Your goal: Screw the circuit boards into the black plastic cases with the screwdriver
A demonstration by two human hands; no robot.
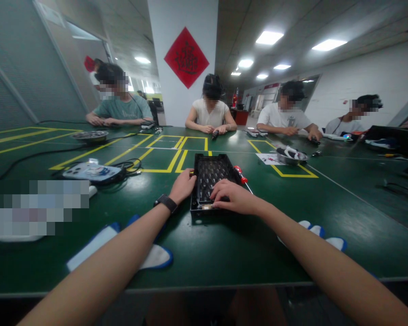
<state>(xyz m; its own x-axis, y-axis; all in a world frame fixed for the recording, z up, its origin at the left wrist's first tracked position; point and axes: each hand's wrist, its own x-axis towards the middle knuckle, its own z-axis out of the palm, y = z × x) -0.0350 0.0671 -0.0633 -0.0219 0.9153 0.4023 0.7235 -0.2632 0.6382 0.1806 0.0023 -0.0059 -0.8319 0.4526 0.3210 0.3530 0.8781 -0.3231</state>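
Observation:
A black open-topped plastic case (pixel 212 156), with rows of small pegs inside, lies on the green table in front of me. My left hand (pixel 183 186) is closed round its left edge. My right hand (pixel 234 197) reaches over the case's near right corner, its fingers curled and dipping inside. By those fingertips, at the near end, sits a small tan-coloured part (pixel 206 207). Whatever the right fingers pinch is hidden by the hand. Against the case's right side rests a red-handled screwdriver (pixel 239 174), its shaft pointing toward me.
White-and-blue gloves lie under my left forearm (pixel 158 257) and beside my right forearm (pixel 333 242). A phone (pixel 91 172) with cables is at left. Metal bowls (pixel 90 136) (pixel 291 156) stand farther off. Several people sit across the table (pixel 177 226), marked with yellow tape.

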